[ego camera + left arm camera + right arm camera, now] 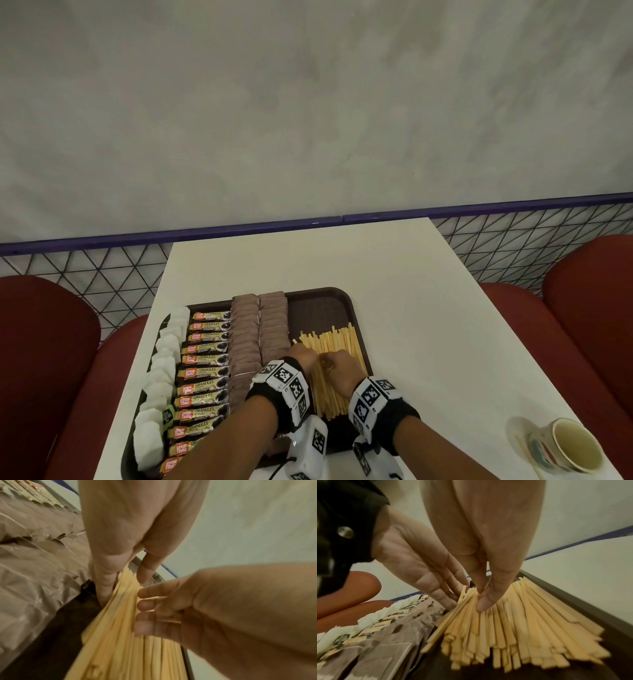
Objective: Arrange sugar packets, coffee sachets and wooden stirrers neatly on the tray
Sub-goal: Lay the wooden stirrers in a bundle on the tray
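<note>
A dark brown tray [318,305] lies on the white table. It carries a column of white sugar packets [161,377], a column of coffee sachets [205,371], two columns of brown packets [245,335] and a pile of wooden stirrers [337,339] at the right. Both hands are on the stirrers. My left hand [303,353] presses straight fingers [436,588] against the pile's left side. My right hand [337,363] reaches down with straight fingers [481,605] touching the middle of the stirrers [522,622]. The stirrers fan out unevenly at both ends.
A cup on a saucer [575,445] stands at the table's front right corner. Red seats [44,359] flank the table [411,308] on both sides. A grey wall rises behind the table's far edge.
</note>
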